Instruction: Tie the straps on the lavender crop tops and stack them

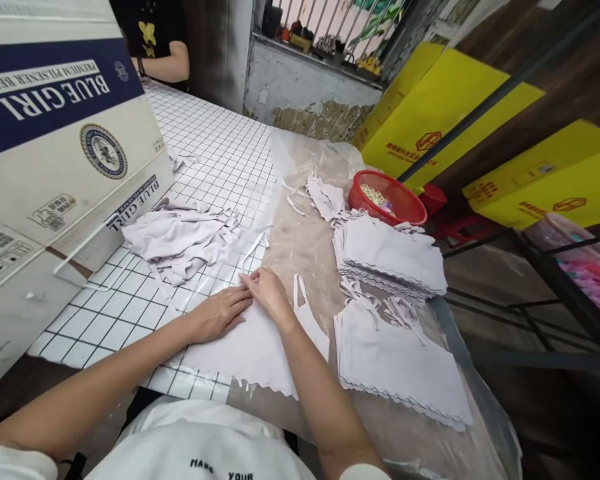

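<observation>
A pale lilac camisole (260, 353) with thin straps and a wavy hem lies spread on the table in front of me. My left hand (219, 313) rests flat on its upper left part, fingers stretched out and close together. Just beside it, my right hand (267, 290) pinches the camisole's top edge near a strap, its fingertips almost meeting my left fingers. One strap loop stands out to the right of my right wrist. A loose, crumpled heap of the same pale garments (185, 240) sits beyond my left hand.
Two neat stacks of camisoles, a far stack (390, 253) and a near stack (400, 367), lie to the right. Behind them stands a red basket (405, 208). A large beer carton (70, 173) borders the left. Across the table (215, 127) is another person's arm (167, 65).
</observation>
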Tool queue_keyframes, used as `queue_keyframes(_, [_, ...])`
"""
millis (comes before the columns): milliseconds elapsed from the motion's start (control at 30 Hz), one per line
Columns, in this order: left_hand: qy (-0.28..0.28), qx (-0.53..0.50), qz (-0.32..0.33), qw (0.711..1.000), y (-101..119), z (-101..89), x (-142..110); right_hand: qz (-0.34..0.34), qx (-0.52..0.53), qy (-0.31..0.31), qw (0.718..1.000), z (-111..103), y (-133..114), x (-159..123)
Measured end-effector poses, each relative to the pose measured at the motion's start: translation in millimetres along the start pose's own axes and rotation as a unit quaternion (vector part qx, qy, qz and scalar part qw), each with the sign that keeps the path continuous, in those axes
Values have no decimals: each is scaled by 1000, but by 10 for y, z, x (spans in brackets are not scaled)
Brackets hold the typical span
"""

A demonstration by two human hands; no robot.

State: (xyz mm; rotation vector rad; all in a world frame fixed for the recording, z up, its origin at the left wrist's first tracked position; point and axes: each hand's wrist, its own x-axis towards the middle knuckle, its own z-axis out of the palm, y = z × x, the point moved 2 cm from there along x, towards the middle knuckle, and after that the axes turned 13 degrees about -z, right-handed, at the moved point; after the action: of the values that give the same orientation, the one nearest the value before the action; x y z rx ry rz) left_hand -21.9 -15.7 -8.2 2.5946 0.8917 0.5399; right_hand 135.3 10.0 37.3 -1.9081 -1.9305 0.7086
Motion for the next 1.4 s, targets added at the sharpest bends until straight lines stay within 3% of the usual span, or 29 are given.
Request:
queue_keyframes(167, [-3,-9,-13,1000,-49,45,8,24,-12,9,1000,149,-72,255])
queue_keyframes(333, [-1,-23,-13,1000,-60,59,-15,22,161,40,986,198,-4,283])
queue_keyframes(467, [-7,-24,-20,999,-62,63,-24,-29,374,124,919,-57,-1,163])
queue_keyframes(533, [-11,-23,-24,999,-61,68,-27,-95,388,144,905,-290,-36,-12])
queue_keyframes(600, [-13,-20,-30,999,-63,76,-27,-185,312,115,925,-497,-100,-254])
queue_keyframes(667, [-19,-15,-33,999,-65,88,-26,-289,188,48,938,-600,-179,-528])
queue_keyframes(733, [-32,-7,-31,999,-67,99,-26,-372,82,-37,924,-579,-233,-788])
queue_keyframes(833, [-53,5,-34,998,-72,100,-26,-411,41,-142,900,-450,-228,-1054])
queue_keyframes(933, [-68,16,-47,996,-73,76,-25,-382,112,-170,902,-400,-160,-1099])
queue_keyframes(1067, [-82,25,-52,995,-68,37,-20,-225,203,-78,950,-396,-41,-849])
queue_keyframes(1133, [-85,25,-54,995,-73,30,-18,-134,186,-32,973,-321,2,-683])
queue_keyframes(1233, [-89,20,-60,994,-85,37,-17,-52,116,-43,991,-125,10,-490])
queue_keyframes(1400, [-84,9,-62,994,-94,54,-15,-20,76,-69,995,66,15,-415])
